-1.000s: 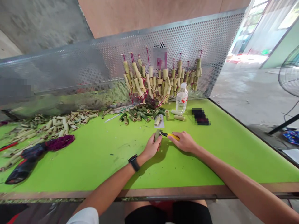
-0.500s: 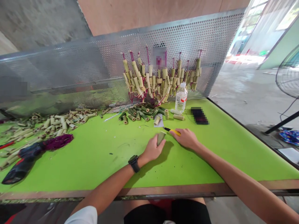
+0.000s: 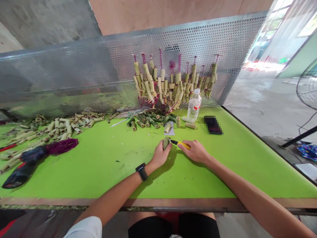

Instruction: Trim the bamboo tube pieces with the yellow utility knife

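My left hand (image 3: 159,155) grips a short greenish bamboo piece (image 3: 165,142) standing on the green table (image 3: 99,165). My right hand (image 3: 195,151) holds a yellow-handled knife (image 3: 182,144), its dark blade tip touching the top of the bamboo piece. A black watch (image 3: 141,171) sits on my left wrist. Behind my hands lies a heap of green bamboo pieces (image 3: 151,120) and a small paper slip (image 3: 170,130).
A perforated metal screen (image 3: 74,82) backs the table, with strung bamboo bundles (image 3: 170,86) hanging on it. A water bottle (image 3: 193,105) and a dark phone (image 3: 213,124) stand at right. Pale bamboo pieces (image 3: 56,127), purple cord (image 3: 61,146) and a black-red drill (image 3: 22,168) lie left.
Half a second ago the bamboo piece was tilted and away from the knife. I have brought it back upright, and the blade again meets its top.
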`<act>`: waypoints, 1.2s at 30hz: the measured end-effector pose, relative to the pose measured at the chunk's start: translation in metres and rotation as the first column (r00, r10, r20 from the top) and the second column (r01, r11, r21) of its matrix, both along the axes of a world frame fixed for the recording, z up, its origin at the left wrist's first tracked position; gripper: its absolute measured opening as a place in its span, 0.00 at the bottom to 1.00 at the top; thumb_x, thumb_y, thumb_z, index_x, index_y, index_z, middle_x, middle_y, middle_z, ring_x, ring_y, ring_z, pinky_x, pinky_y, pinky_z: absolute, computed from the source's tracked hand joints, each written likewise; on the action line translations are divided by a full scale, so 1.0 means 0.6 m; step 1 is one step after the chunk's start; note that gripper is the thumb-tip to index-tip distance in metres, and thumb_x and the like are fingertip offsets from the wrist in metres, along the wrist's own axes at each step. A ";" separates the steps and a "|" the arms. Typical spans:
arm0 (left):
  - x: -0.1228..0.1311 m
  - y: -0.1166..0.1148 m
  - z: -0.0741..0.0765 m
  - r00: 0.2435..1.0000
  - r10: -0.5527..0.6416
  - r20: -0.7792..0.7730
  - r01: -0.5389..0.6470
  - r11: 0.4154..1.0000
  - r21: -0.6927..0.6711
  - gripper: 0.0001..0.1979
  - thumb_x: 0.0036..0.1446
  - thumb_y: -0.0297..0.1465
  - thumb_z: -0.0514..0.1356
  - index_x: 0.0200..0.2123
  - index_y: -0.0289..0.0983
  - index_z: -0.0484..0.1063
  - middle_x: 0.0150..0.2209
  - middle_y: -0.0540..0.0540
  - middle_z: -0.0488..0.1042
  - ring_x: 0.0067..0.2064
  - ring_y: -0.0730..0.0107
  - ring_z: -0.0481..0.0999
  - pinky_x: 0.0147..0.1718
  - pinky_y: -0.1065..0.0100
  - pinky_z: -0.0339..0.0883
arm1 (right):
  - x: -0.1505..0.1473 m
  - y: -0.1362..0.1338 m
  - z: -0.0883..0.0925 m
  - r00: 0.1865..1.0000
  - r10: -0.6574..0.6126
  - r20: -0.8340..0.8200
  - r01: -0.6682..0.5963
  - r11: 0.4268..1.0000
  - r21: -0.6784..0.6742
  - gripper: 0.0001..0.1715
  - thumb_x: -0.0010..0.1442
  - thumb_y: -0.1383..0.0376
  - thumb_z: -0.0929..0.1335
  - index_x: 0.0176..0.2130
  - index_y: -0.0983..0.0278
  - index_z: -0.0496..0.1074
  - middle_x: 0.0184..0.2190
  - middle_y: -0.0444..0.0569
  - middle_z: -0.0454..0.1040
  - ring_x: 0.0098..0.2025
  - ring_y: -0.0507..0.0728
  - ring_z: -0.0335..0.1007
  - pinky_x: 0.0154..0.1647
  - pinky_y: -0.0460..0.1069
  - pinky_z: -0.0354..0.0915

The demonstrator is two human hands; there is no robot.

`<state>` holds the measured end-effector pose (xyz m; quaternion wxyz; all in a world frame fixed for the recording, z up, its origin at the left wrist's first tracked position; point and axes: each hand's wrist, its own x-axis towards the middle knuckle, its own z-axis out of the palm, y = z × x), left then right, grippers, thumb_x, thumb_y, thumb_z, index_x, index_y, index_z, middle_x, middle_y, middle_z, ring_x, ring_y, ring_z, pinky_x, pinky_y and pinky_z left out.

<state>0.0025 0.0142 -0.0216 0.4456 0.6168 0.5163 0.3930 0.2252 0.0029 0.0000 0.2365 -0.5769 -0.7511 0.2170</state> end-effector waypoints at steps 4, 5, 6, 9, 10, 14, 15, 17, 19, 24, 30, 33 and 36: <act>0.001 0.000 0.002 1.000 -0.012 -0.004 0.012 1.000 0.015 0.13 0.71 0.43 0.62 0.42 0.39 0.71 0.28 0.53 0.68 0.32 0.66 0.68 0.34 0.65 0.60 | 0.001 0.001 -0.003 1.000 0.026 0.002 -0.026 1.000 -0.014 0.42 0.72 0.30 0.56 0.30 0.59 0.69 0.22 0.47 0.70 0.23 0.55 0.61 0.28 0.51 0.54; 0.001 0.000 0.002 1.000 -0.016 -0.008 0.016 1.000 0.018 0.13 0.70 0.42 0.62 0.42 0.39 0.72 0.28 0.53 0.69 0.32 0.66 0.68 0.34 0.65 0.60 | 0.000 0.000 -0.003 0.999 0.036 0.002 -0.036 0.999 -0.018 0.42 0.72 0.29 0.56 0.30 0.59 0.69 0.22 0.47 0.70 0.23 0.55 0.61 0.28 0.50 0.54; 0.002 -0.001 0.003 1.000 -0.017 -0.013 0.017 1.000 0.022 0.13 0.70 0.42 0.62 0.41 0.38 0.72 0.28 0.53 0.69 0.32 0.67 0.67 0.34 0.65 0.59 | -0.001 -0.001 -0.003 0.999 0.046 0.002 -0.046 0.999 -0.020 0.43 0.72 0.29 0.56 0.30 0.59 0.69 0.22 0.47 0.70 0.22 0.55 0.61 0.28 0.50 0.54; 0.001 -0.005 0.007 0.999 -0.014 -0.035 0.015 0.999 0.040 0.13 0.71 0.43 0.61 0.41 0.38 0.72 0.29 0.52 0.70 0.32 0.66 0.68 0.34 0.65 0.58 | -0.003 -0.002 -0.004 0.999 0.044 0.010 -0.043 0.999 -0.010 0.43 0.73 0.29 0.55 0.30 0.59 0.70 0.21 0.46 0.70 0.22 0.55 0.60 0.27 0.50 0.55; 0.001 -0.008 0.009 0.999 -0.015 -0.042 0.017 0.999 0.042 0.13 0.71 0.43 0.61 0.41 0.38 0.72 0.29 0.52 0.71 0.32 0.66 0.68 0.34 0.65 0.58 | -0.002 -0.001 -0.004 0.999 0.034 0.022 -0.034 0.999 -0.001 0.43 0.73 0.30 0.55 0.30 0.59 0.71 0.21 0.47 0.71 0.22 0.55 0.60 0.27 0.50 0.55; -0.003 -0.020 0.018 0.997 -0.064 -0.046 0.066 0.997 0.030 0.14 0.72 0.44 0.60 0.38 0.40 0.70 0.28 0.52 0.69 0.31 0.67 0.67 0.34 0.64 0.59 | 0.015 0.011 -0.002 0.990 -0.101 0.094 0.099 0.995 0.023 0.43 0.73 0.30 0.57 0.30 0.59 0.73 0.22 0.49 0.74 0.22 0.55 0.64 0.28 0.51 0.56; -0.003 -0.022 0.018 0.995 -0.089 -0.043 0.090 0.995 0.030 0.15 0.72 0.45 0.60 0.38 0.40 0.69 0.28 0.53 0.67 0.30 0.67 0.66 0.33 0.64 0.58 | 0.022 0.015 -0.002 0.983 -0.154 0.099 0.153 0.988 0.023 0.43 0.73 0.30 0.57 0.30 0.59 0.73 0.23 0.50 0.75 0.22 0.56 0.65 0.27 0.51 0.57; -0.004 -0.022 0.016 0.992 -0.124 -0.033 0.125 0.992 0.023 0.17 0.72 0.47 0.60 0.38 0.41 0.68 0.27 0.54 0.66 0.28 0.68 0.65 0.32 0.64 0.58 | 0.035 0.022 0.000 0.972 -0.226 0.068 0.225 0.974 0.023 0.45 0.72 0.29 0.56 0.31 0.60 0.74 0.23 0.51 0.75 0.22 0.57 0.66 0.27 0.51 0.58; -0.004 -0.018 0.011 0.994 -0.109 -0.014 0.109 0.994 -0.010 0.18 0.72 0.48 0.60 0.37 0.41 0.67 0.27 0.54 0.65 0.28 0.69 0.65 0.32 0.65 0.58 | 0.040 0.023 0.001 0.972 -0.237 0.010 0.236 0.971 0.048 0.47 0.71 0.27 0.54 0.31 0.60 0.73 0.22 0.51 0.74 0.22 0.56 0.64 0.26 0.51 0.57; -0.003 -0.004 0.001 0.996 -0.072 0.045 0.074 0.996 -0.047 0.16 0.72 0.47 0.60 0.39 0.40 0.67 0.26 0.54 0.67 0.27 0.68 0.66 0.31 0.65 0.59 | 0.016 0.007 0.004 0.998 -0.057 0.004 0.057 0.997 0.046 0.45 0.70 0.27 0.56 0.27 0.60 0.69 0.21 0.48 0.70 0.22 0.54 0.59 0.27 0.50 0.53; -0.002 -0.011 0.016 0.998 -0.061 -0.013 0.060 0.998 -0.020 0.12 0.70 0.43 0.61 0.43 0.39 0.72 0.27 0.52 0.70 0.33 0.63 0.71 0.36 0.64 0.63 | 0.006 0.001 0.005 0.999 0.023 0.038 -0.024 1.000 0.005 0.42 0.71 0.30 0.58 0.28 0.59 0.69 0.20 0.46 0.69 0.22 0.54 0.57 0.27 0.50 0.52; -0.001 -0.013 0.021 0.997 -0.058 -0.042 0.058 0.998 -0.017 0.12 0.70 0.42 0.61 0.43 0.39 0.73 0.28 0.51 0.71 0.33 0.62 0.71 0.35 0.64 0.62 | 0.009 0.002 0.003 0.999 0.032 0.023 -0.032 0.999 -0.005 0.42 0.71 0.30 0.58 0.27 0.59 0.68 0.20 0.46 0.67 0.22 0.54 0.57 0.27 0.50 0.52; -0.003 -0.014 0.023 0.997 -0.066 -0.045 0.065 0.998 -0.024 0.11 0.71 0.41 0.61 0.43 0.39 0.73 0.27 0.51 0.70 0.32 0.63 0.70 0.34 0.64 0.61 | 0.008 0.000 0.002 0.999 0.048 0.016 -0.048 0.999 -0.018 0.44 0.71 0.29 0.57 0.26 0.59 0.69 0.19 0.46 0.67 0.21 0.53 0.57 0.26 0.50 0.51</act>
